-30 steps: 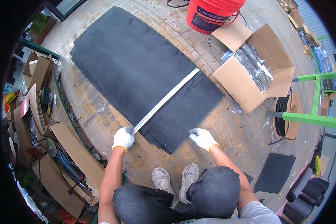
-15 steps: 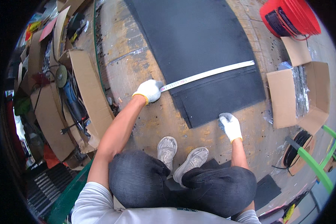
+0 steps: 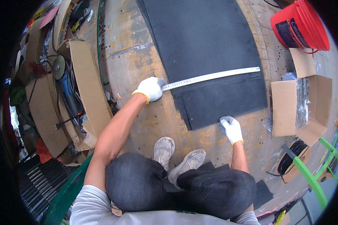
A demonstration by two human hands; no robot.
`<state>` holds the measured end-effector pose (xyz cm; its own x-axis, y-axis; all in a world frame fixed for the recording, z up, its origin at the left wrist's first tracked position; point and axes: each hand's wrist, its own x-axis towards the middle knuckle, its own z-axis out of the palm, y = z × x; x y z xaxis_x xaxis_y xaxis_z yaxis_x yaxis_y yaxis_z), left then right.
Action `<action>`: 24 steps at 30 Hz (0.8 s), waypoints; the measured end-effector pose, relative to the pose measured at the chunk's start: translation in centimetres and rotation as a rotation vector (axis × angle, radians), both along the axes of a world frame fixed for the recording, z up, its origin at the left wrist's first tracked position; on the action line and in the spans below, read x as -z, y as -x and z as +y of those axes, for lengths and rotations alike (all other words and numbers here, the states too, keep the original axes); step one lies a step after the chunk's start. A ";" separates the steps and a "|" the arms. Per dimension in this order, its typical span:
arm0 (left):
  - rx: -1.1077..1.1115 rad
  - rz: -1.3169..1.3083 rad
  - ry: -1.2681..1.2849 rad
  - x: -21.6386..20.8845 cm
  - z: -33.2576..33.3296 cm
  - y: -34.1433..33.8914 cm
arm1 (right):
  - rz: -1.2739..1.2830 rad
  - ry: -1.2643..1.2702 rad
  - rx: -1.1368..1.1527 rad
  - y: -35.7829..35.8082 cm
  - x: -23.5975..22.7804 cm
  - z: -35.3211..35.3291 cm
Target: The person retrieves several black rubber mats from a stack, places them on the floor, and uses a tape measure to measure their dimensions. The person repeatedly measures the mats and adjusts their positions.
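Note:
My left hand (image 3: 149, 90), in a white knitted glove, is closed around the near end of a tape measure (image 3: 214, 77). The pale blade runs out to the right across black sheets (image 3: 210, 41), its far end close to their right edge. The tape's case is hidden in my fist. Several sheets appear stacked, with their ends slightly offset under the blade. My right hand (image 3: 232, 129), gloved too, has its fingers curled together at the near edge of the sheet (image 3: 225, 97); its fingertips are partly hidden.
Left stand cardboard boxes (image 3: 88, 82) with an angle grinder (image 3: 69, 90). To the right are a red bucket (image 3: 306, 28), an open carton (image 3: 283, 108) of plastic-wrapped pieces, a spool of black cable (image 3: 294, 157) and a green metal frame (image 3: 308, 174). My shoes (image 3: 189, 163) are near the sheets.
The view has shifted slightly, so the bucket and carton sit lower in it. Both hands keep nearly the same places, and the tape still lies across the sheets.

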<state>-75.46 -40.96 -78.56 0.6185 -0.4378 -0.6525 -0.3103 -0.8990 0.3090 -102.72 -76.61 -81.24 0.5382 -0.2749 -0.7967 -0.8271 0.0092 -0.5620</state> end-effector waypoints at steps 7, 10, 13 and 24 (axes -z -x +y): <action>-0.407 0.369 0.212 -4.2 -1.5 2.0 | -0.100 -0.006 -0.165 -4.8 -4.5 3.1; -0.317 0.262 0.373 -5.2 -4.5 4.7 | -0.496 -0.165 -0.184 -7.5 -5.3 8.3; -0.450 0.265 0.543 -4.8 -7.1 6.8 | -0.400 -0.199 -0.300 -9.3 -5.5 11.4; -0.570 -0.296 0.490 -3.8 -10.7 -8.9 | -0.064 -0.454 0.217 3.7 -4.3 6.0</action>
